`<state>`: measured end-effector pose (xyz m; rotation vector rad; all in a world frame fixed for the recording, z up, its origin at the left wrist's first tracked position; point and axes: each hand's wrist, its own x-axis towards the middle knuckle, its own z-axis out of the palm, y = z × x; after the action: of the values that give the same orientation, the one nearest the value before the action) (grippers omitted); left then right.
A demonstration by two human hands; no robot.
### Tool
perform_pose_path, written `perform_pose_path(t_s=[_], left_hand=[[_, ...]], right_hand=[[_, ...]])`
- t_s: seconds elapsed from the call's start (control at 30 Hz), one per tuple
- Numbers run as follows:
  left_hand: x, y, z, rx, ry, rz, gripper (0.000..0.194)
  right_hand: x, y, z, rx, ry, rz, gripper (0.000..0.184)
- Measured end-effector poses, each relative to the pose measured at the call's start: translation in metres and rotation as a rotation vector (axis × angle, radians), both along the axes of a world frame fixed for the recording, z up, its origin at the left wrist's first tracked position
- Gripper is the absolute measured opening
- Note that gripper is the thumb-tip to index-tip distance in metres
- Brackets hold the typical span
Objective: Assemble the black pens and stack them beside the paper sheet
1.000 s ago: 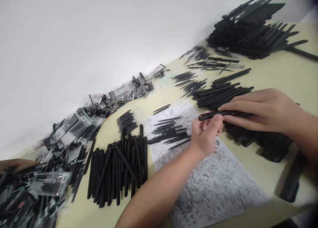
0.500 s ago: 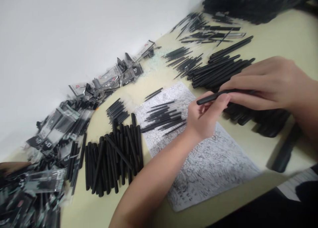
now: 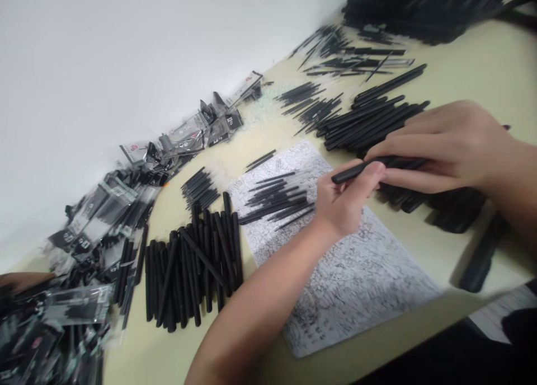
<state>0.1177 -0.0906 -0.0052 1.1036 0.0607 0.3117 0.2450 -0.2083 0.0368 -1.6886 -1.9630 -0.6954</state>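
Note:
A slim black pen (image 3: 349, 174) is held between both hands above the upper right edge of a scribbled sheet of paper (image 3: 361, 284). My left hand (image 3: 342, 206) closes around its left part, thumb on top. My right hand (image 3: 453, 144) pinches the pen farther right, its fingers touching or nearly touching my left thumb. Thin dark pen refills (image 3: 277, 197) lie on the sheet, left of my left hand. Beyond and partly beneath my right hand lies a pile of black pen barrels (image 3: 364, 125). The pen's right end is hidden by my right fingers.
More black barrels (image 3: 191, 267) lie left of my forearm. Crumpled clear packets (image 3: 109, 200) line the table's left edge by the white wall. Loose refills (image 3: 314, 108) and a large dark heap (image 3: 423, 10) lie farther back. Another person's hand (image 3: 27, 281) shows at far left.
My right hand has shifted slightly left and down along the pen. My left thumb has moved a little. The pen stays in both hands, and the piles look the same.

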Motion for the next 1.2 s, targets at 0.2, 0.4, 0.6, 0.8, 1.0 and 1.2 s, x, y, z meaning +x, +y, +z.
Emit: perform_pose_path(t_s=[0.2,0.4,0.6,0.8,1.0,1.2], left_hand=[[0.003,-0.002,-0.005,-0.046,0.009,0.036,0.038],[0.002,-0.001,0.001,0.037,0.083,0.063,0.048],[0.003,0.001,0.002,0.029,0.080,0.065,0.053],[0.006,0.002,0.000,0.009,0.127,0.135,0.059],[0.007,0.001,0.002,-0.012,0.096,0.120,0.058],[0.009,-0.001,0.003,-0.070,0.062,0.113,0.059]], right_hand=[[-0.001,0.001,-0.004,0.015,-0.016,-0.025,0.019],[-0.001,0.000,-0.005,0.039,-0.076,-0.076,0.013],[-0.006,0.002,-0.003,0.072,-0.117,-0.140,0.013],[-0.010,0.007,0.002,0.077,-0.151,-0.165,0.015],[-0.010,0.010,0.004,0.099,-0.142,-0.131,0.017],[-0.013,0.005,0.002,0.061,-0.040,-0.163,0.020]])
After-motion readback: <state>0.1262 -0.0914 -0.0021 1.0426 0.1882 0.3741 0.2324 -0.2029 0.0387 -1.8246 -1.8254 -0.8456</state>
